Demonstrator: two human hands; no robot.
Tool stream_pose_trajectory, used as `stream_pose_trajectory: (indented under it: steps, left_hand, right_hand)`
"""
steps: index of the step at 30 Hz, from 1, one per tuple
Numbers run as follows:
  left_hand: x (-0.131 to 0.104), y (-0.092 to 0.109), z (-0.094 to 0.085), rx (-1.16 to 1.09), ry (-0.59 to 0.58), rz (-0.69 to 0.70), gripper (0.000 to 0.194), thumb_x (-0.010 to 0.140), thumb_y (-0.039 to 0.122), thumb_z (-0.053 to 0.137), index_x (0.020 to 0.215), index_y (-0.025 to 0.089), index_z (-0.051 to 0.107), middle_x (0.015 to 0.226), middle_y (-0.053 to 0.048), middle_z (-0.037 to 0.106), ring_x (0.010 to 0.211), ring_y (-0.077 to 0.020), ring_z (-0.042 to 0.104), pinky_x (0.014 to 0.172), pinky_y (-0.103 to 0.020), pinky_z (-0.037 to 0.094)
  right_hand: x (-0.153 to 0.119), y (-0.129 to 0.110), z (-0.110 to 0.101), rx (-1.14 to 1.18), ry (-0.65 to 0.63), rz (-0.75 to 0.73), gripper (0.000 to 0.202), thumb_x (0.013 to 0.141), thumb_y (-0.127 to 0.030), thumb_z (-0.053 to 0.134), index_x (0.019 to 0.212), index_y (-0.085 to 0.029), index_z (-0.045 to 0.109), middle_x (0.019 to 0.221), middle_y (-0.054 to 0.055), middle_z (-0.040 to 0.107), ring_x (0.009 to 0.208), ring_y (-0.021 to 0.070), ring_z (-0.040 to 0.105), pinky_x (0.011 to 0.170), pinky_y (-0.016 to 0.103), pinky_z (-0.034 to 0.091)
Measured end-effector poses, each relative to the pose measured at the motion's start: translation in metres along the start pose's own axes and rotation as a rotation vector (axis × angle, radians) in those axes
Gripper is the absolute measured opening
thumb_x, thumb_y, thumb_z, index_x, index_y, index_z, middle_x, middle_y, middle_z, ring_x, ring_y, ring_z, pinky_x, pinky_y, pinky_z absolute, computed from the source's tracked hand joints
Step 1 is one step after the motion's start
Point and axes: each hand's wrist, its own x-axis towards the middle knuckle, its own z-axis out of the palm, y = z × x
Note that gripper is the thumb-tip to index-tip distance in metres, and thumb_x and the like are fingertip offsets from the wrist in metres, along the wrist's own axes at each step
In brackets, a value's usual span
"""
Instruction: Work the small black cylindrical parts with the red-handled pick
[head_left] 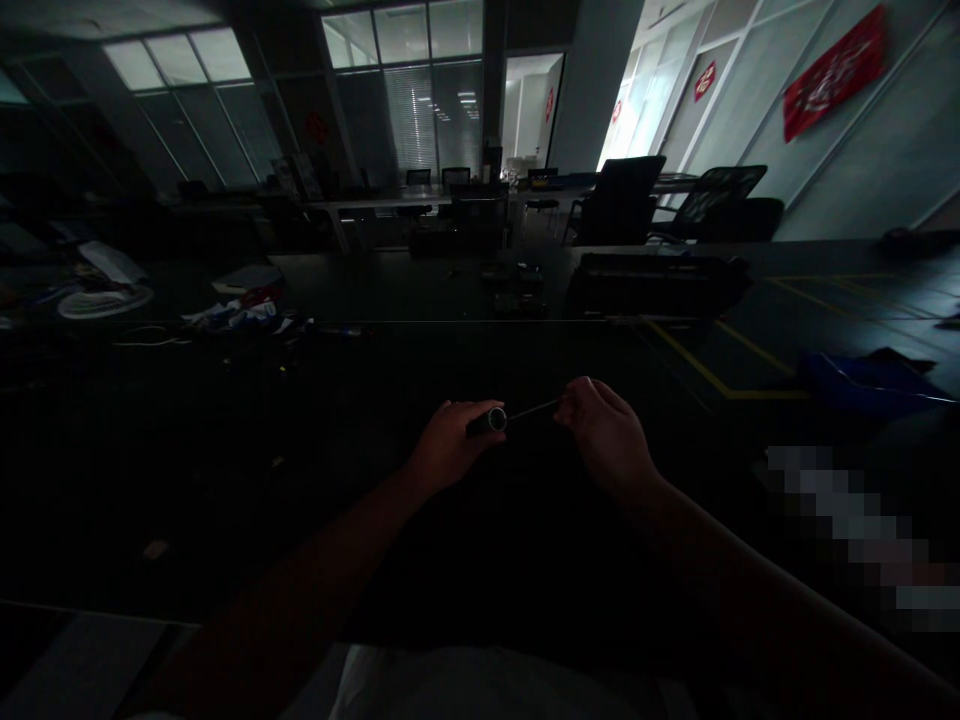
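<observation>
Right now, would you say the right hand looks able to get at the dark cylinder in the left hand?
Probably yes: only the thin rod held by the right hand lies between it and the dark cylinder, though the left hand covers part of the cylinder.

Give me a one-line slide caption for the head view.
Under dim light, the left hand grips a dark cylinder; the right hand holds a thin, rod-like piece pointing toward it.

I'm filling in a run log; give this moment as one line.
left hand: holds dark cylinder | right hand: pinches thin rod | contact between cylinder and rod: unclear
</observation>
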Motion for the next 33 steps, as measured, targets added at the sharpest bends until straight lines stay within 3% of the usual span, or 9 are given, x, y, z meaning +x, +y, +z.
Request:
stream_pose_trajectory:
  steps: [6,15,19,21,24,29,33]
  left_hand:
    - [-0.001,0.003,0.002,-0.018,-0.006,-0.007,0.038,0.087,0.031,0.073,0.125,0.028,0.065,0.117,-0.003,0.072,0.108,-0.024,0.066,0.109,-0.049,0.039]
    - [-0.001,-0.002,0.004,-0.025,-0.002,-0.002,0.039,0.088,0.036,0.073,0.126,0.029,0.065,0.119,-0.002,0.072,0.11,-0.024,0.066,0.112,-0.051,0.036]
    - [-0.002,-0.002,0.005,0.009,-0.006,0.002,0.04,0.087,0.034,0.074,0.126,0.029,0.065,0.12,-0.003,0.072,0.112,-0.0248,0.065,0.112,-0.052,0.036]
    - [-0.002,-0.002,0.005,0.027,-0.007,0.012,0.041,0.087,0.031,0.075,0.127,0.029,0.064,0.12,-0.003,0.071,0.113,-0.0246,0.064,0.113,-0.052,0.035]
    - [-0.002,-0.001,0.004,0.054,-0.01,0.02,0.042,0.087,0.029,0.075,0.127,0.029,0.064,0.12,-0.003,0.072,0.113,-0.0244,0.064,0.113,-0.052,0.034]
    - [-0.001,-0.003,0.004,0.08,0.005,0.025,0.042,0.085,0.027,0.077,0.126,0.027,0.065,0.119,-0.003,0.072,0.11,-0.0233,0.065,0.107,-0.047,0.04]
    - [-0.001,-0.005,0.003,0.087,0.018,0.016,0.042,0.085,0.026,0.076,0.126,0.027,0.065,0.117,-0.002,0.073,0.107,-0.0226,0.066,0.103,-0.044,0.043]
  right_hand:
    - [-0.015,-0.009,0.003,-0.35,-0.033,-0.261,0.028,0.098,-0.047,0.049,0.092,-0.023,0.061,0.073,0.0,0.062,0.071,0.0166,0.06,0.072,0.034,0.047]
    - [-0.021,-0.017,0.003,-0.447,-0.065,-0.323,0.024,0.099,-0.043,0.049,0.094,-0.023,0.06,0.073,0.0,0.063,0.071,0.0173,0.061,0.069,0.033,0.046]
    - [-0.022,-0.023,0.002,-0.638,0.005,-0.35,0.034,0.092,-0.052,0.058,0.075,-0.023,0.061,0.063,0.0,0.062,0.058,0.0154,0.056,0.057,0.03,0.04]
    - [-0.023,-0.025,0.001,-0.733,0.051,-0.381,0.045,0.088,-0.056,0.063,0.059,-0.023,0.054,0.054,-0.002,0.056,0.05,0.013,0.049,0.05,0.029,0.034]
    - [-0.024,-0.026,0.001,-0.792,0.055,-0.436,0.052,0.087,-0.057,0.063,0.051,-0.023,0.049,0.048,-0.003,0.049,0.045,0.0109,0.042,0.047,0.028,0.029]
    - [-0.024,-0.027,0.002,-0.84,-0.04,-0.437,0.04,0.089,-0.052,0.063,0.063,-0.021,0.061,0.053,-0.003,0.057,0.047,0.0113,0.049,0.049,0.027,0.033]
    - [-0.022,-0.028,0.001,-0.804,-0.139,-0.432,0.025,0.091,-0.044,0.061,0.08,-0.021,0.065,0.072,0.002,0.07,0.062,0.0156,0.063,0.057,0.027,0.043]
